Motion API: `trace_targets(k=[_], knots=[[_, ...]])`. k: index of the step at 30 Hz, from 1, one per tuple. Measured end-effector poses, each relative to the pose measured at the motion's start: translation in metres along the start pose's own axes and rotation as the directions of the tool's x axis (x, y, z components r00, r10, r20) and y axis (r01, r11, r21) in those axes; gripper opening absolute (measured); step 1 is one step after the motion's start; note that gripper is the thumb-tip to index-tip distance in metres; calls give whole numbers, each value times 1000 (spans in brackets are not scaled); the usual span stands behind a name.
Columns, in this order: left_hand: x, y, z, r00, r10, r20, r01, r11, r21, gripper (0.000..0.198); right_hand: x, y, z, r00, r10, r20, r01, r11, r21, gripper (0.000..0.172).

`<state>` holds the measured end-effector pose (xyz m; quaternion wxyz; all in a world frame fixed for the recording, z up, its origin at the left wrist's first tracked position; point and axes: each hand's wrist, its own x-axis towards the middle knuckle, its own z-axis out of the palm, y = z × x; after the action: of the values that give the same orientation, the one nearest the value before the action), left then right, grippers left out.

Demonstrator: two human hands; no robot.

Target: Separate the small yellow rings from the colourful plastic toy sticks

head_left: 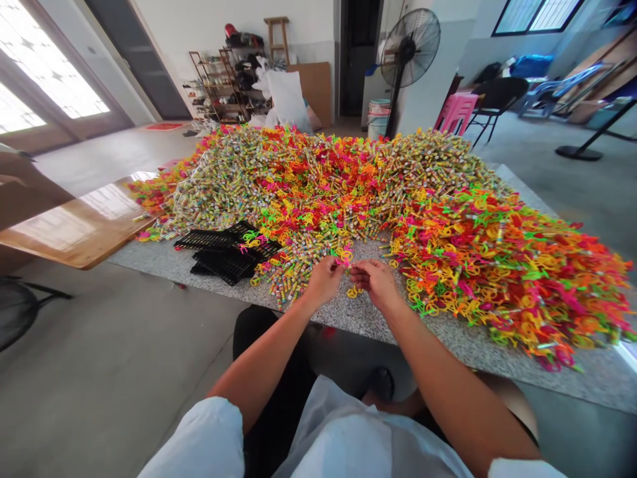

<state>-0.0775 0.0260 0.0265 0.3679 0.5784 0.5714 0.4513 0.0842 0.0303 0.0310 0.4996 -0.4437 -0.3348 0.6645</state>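
My left hand is closed in a pinch at the table's near side, with a small pink plastic piece at its fingertips. Facing it, my right hand has its thumb and fingers drawn together close to the same piece; what lies between them is too small to make out. A yellow ring-shaped plastic piece lies on the stone tabletop between my hands. Left of my left hand spread short, patterned tubes. To the right rises a heap of bright plastic pieces in yellow, orange, red, pink and green.
Black slotted trays are stacked loosely at the left front, a few coloured pieces on top. A long mound of patterned tubes fills the back. A wooden board adjoins on the left. Beyond stand a fan and pink stools.
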Motion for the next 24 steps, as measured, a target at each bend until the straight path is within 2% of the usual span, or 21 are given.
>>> trace_targets(k=[3, 5, 8, 10, 13, 15, 18, 24], knots=[[-1, 2, 1, 985, 170, 25, -170, 949, 265, 14, 1, 2, -1, 1000, 22, -23, -22, 1000, -4, 19], [-2, 1, 3, 976, 209, 54, -215, 921, 326, 15, 2, 2, -2, 999, 38, -29, -38, 999, -23, 17], [-4, -2, 6, 976, 209, 61, -217, 925, 311, 16, 4, 3, -5, 999, 35, -31, -38, 996, -75, 15], [-5, -4, 6, 977, 194, 88, -210, 945, 251, 15, 5, 3, -7, 999, -20, -35, 14, 986, -164, 15], [-5, -5, 3, 964, 187, 190, -222, 958, 184, 14, 6, 5, -9, 990, -132, -48, 111, 942, -317, 13], [-4, -5, 0, 943, 204, 264, -254, 952, 173, 19, 6, 5, -11, 988, -148, -38, 126, 931, -344, 12], [-4, -3, -2, 919, 252, 303, -319, 928, 195, 28, 4, 4, -14, 995, -98, -8, 91, 949, -301, 14], [-16, -6, 6, 921, 312, 235, -363, 904, 223, 32, -5, 5, -25, 996, 56, 64, -47, 989, -143, 17]])
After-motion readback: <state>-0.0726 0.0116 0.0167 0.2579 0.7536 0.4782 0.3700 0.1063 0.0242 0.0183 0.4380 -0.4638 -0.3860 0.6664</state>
